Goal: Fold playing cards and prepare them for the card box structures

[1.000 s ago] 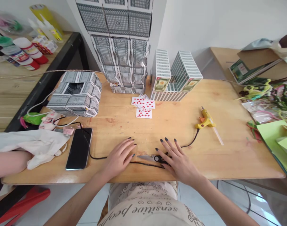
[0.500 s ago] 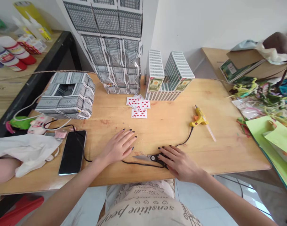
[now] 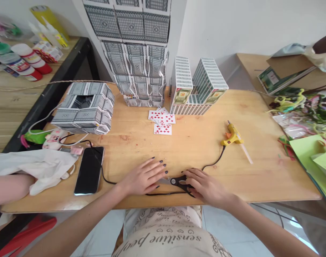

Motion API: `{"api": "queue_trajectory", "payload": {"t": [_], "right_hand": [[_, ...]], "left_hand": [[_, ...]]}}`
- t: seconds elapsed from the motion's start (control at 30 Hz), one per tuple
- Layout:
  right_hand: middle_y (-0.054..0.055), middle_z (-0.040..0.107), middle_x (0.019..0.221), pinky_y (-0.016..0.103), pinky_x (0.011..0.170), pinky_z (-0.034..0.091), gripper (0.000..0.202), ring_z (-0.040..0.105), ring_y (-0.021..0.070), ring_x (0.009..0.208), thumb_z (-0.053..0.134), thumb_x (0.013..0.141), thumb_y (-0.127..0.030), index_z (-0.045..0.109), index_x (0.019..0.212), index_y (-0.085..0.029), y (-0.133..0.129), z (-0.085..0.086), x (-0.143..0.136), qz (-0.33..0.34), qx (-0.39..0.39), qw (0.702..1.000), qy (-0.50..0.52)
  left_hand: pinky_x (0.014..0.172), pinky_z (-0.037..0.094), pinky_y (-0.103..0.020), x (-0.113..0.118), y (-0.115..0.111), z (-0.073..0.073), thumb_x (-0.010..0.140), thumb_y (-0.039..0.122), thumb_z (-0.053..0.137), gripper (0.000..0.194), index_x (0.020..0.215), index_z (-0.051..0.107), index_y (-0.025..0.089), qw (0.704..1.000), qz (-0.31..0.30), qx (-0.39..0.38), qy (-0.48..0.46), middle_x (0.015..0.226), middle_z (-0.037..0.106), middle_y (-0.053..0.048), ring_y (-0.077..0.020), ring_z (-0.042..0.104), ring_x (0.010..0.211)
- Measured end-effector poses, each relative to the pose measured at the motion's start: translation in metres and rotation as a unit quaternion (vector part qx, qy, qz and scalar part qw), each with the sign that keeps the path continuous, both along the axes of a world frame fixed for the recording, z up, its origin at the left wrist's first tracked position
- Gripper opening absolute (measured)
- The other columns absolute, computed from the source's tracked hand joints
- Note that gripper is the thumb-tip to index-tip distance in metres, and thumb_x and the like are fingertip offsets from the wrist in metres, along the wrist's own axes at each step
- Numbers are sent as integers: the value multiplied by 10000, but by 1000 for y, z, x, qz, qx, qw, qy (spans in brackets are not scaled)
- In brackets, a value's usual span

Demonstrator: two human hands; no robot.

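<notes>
My left hand lies flat near the table's front edge, fingers stretched to the right. It covers most of the blades of a pair of black-handled scissors. On the scissors' handles rests my right hand, its fingers curled around the loops. A black cord runs along the table just in front of both hands. Beyond them lie several loose playing cards, face up with red diamonds. To the right sits a yellow glue gun with a clear glue stick in its back.
A tall card tower and a two-pillared card structure stand at the back. A hollow card box is at left, behind a phone and white cloth. Another person's arm rests at far left. Green paper lies right.
My left hand has slid down and right, now over the scissors' blades. My right fingers have closed more around the handles. The whole view has shifted slightly.
</notes>
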State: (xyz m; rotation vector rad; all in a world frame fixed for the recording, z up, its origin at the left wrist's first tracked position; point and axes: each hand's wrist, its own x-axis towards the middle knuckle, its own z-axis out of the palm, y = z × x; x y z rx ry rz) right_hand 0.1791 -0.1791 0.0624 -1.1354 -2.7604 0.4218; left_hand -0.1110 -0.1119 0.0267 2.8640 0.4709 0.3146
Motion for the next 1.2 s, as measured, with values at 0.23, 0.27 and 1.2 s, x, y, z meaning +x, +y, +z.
{"api": "queue_trajectory", "payload": {"t": [0.23,0.27,1.2], "right_hand": [[123,633,1036,442,896,440,216,549,249,1048,440,890,-148,574,1059,-134,-4,-7,-5,-8,92,995,-49],[117,638,985,408,838,462,207,572,238,977,443,894,-170,572,1052,-135,-4,-7,-5,-24,80,995,-59],[78,567,932,308,665,420,324,527,212,833,569,705,-241,541,1022,-183,-2,8,-16,-57,-154,986,-27]], "left_hand": [[1088,297,-450,5,-7,0,887,229,451,328,1202,537,191,999,6,-31,-16,1262,560,-59,-214,436,1243],[1087,298,-450,5,-7,-1,885,231,456,322,1192,544,186,999,9,-30,-19,1257,562,-63,-216,439,1239],[1113,229,-432,40,-29,12,913,417,375,496,1322,399,137,998,-19,-19,-51,1389,418,-97,-239,323,1315]]}}
